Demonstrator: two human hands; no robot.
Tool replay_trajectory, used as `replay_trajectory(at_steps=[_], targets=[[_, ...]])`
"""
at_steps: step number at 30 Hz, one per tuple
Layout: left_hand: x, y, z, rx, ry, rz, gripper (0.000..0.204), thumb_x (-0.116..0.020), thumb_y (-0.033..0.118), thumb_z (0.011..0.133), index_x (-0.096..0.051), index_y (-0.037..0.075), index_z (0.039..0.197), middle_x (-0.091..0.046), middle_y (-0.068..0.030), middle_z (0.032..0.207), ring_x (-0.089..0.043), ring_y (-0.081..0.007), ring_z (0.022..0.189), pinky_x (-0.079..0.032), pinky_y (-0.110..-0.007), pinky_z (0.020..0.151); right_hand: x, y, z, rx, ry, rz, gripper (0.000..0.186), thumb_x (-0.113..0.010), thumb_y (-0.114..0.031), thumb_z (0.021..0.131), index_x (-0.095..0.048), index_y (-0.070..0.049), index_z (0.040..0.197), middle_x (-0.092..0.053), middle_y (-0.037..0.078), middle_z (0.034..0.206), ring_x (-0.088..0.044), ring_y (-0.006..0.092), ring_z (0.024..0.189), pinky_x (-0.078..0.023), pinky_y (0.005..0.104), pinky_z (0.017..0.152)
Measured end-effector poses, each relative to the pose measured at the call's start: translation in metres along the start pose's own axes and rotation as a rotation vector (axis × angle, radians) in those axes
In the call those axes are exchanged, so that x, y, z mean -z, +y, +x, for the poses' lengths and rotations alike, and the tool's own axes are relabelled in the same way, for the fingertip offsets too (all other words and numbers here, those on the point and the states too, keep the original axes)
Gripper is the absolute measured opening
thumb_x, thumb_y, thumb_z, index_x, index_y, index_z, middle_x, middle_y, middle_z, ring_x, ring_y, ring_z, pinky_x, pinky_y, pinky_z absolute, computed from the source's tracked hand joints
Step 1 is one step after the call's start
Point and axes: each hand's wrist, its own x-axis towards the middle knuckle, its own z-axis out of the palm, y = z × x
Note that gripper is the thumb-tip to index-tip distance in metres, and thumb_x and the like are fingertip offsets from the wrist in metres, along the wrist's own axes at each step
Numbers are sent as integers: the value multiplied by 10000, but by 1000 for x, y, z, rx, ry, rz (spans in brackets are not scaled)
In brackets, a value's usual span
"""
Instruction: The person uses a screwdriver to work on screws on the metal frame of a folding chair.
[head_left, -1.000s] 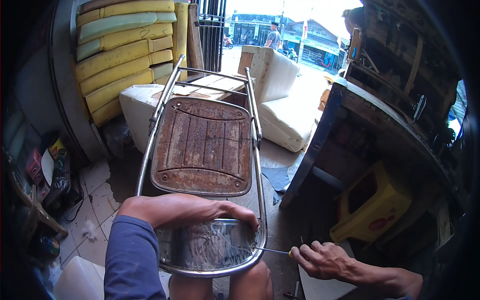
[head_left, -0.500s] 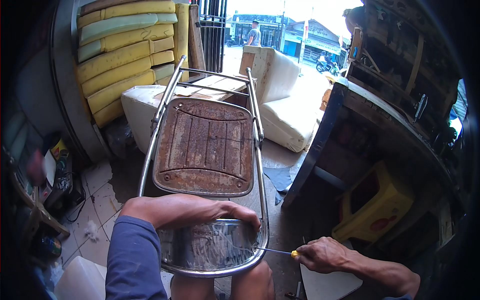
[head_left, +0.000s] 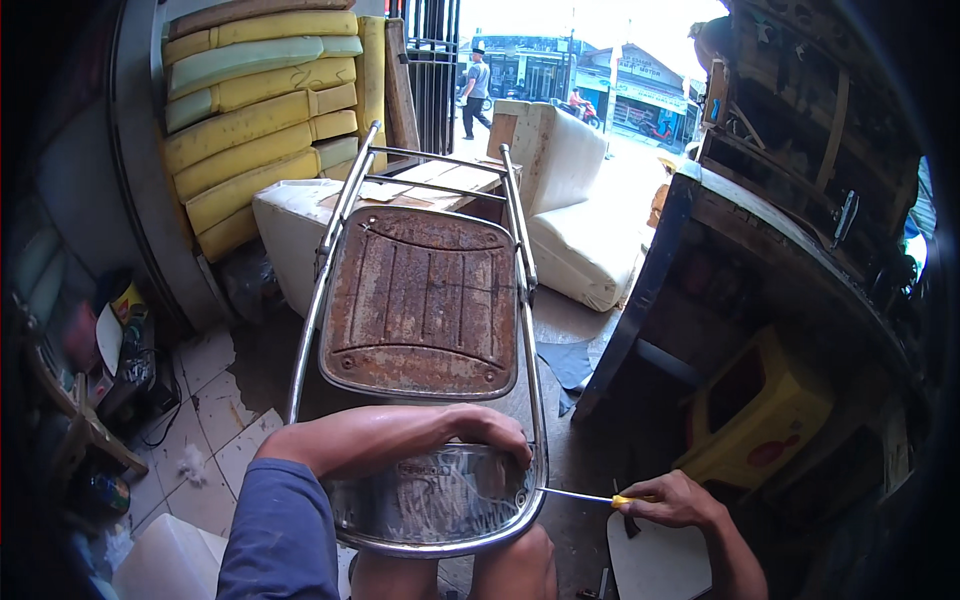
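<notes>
A metal folding chair leans across my knees, with a rusty seat pan (head_left: 420, 300), a chrome tube frame (head_left: 300, 365) and a shiny metal backrest (head_left: 425, 500) nearest me. My left arm reaches across it, and my left hand (head_left: 492, 432) is closed over the backrest's upper right corner beside the tube. In my right hand (head_left: 672, 498) is a screwdriver (head_left: 580, 495) with a yellow handle. Its shaft points left and meets the right side tube near the backrest's lower corner; whether the tip touches a screw I cannot tell.
Stacked yellow and green foam cushions (head_left: 265, 130) stand at the far left. Pale upholstered seats (head_left: 580, 250) lie beyond the chair, before the street. On the right are a dark workbench (head_left: 640, 290) and a yellow plastic stool (head_left: 760, 400). A white panel (head_left: 660, 565) lies below my right hand.
My right hand has shifted right and turned at the wrist, with the screwdriver drawn slightly outward. The left hand keeps its hold on the backrest. Outside, a person has walked left.
</notes>
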Motion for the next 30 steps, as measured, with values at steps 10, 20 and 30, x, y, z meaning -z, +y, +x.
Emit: replay_trajectory(at_steps=[10,20,30], targets=[[-41,41,-151,222,531,532,700,-435,671,1018,-668,16,1096,-727,-286,1000,-701,-467,1012,-534,-575,886,-308,246,23,-758,821,92,412,-705,-370,924,-734,-83,1217,-739,217,1128,-686,406,1064,-555,481,871],[-61,-53,-260,61,1657,509,254,-649,260,992,-681,9,1015,-703,-184,930,-703,-363,867,-559,-440,792,-207,92,84,-213,658,918,414,-676,-307,1010,-665,-3,1291,-713,123,1054,-715,200,882,-583,313,712],[-54,-173,-237,-488,1070,-1394,708,-595,551,1007,-344,86,1478,-520,-248,1298,-680,-416,1079,-618,-533,843,-80,0,190,165,263,1477,779,-615,-528,1017,-334,-36,1552,-600,178,1240,-676,251,958,-593,374,729]])
